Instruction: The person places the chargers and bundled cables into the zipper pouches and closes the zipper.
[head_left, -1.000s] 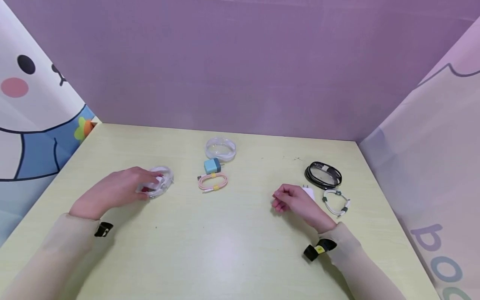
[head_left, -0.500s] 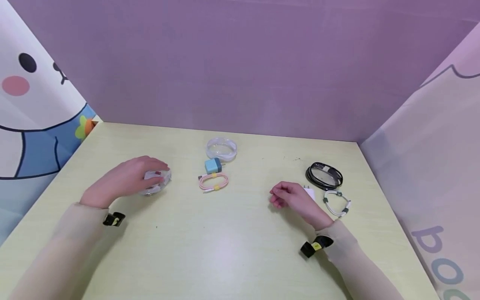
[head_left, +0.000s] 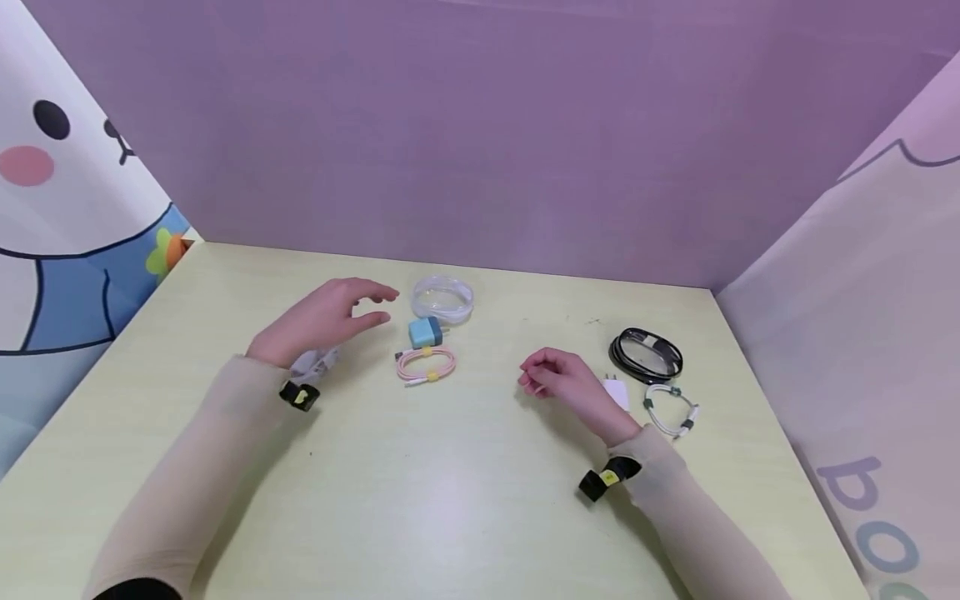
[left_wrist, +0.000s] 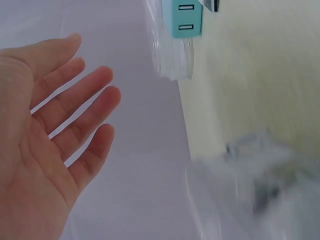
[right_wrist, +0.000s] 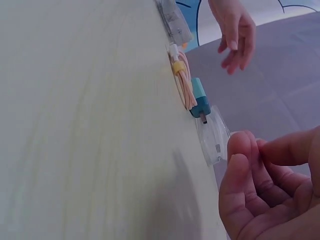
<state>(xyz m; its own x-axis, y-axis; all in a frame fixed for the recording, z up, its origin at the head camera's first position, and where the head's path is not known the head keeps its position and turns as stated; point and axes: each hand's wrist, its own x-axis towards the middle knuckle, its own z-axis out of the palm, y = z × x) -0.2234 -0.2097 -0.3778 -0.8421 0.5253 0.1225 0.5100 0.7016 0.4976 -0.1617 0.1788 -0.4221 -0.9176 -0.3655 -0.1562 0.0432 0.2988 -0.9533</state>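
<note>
My left hand (head_left: 330,317) is raised above the table with spread fingers, holding nothing, left of a clear coiled cable (head_left: 442,302). A light-blue plug charger (head_left: 423,332) lies just in front of that coil, and a pink coiled cable (head_left: 425,365) with yellow ties lies nearer to me. Under my left wrist a clear, whitish bundle (head_left: 315,363) is partly hidden; its kind is unclear. My right hand (right_wrist: 275,185) hovers at the right with loosely curled fingers and nothing in them. Beside it lies a white plug charger (head_left: 617,392).
A black coiled cable (head_left: 647,356) and a white coiled cable (head_left: 671,411) with dark ties lie at the right of the pale table (head_left: 450,500). A purple wall (head_left: 465,150) rises behind the table's back edge, with printed curtains on both sides.
My left hand has let go of the clear, whitish bundle and moved up and right toward the clear coiled cable. My right hand has shifted slightly left.
</note>
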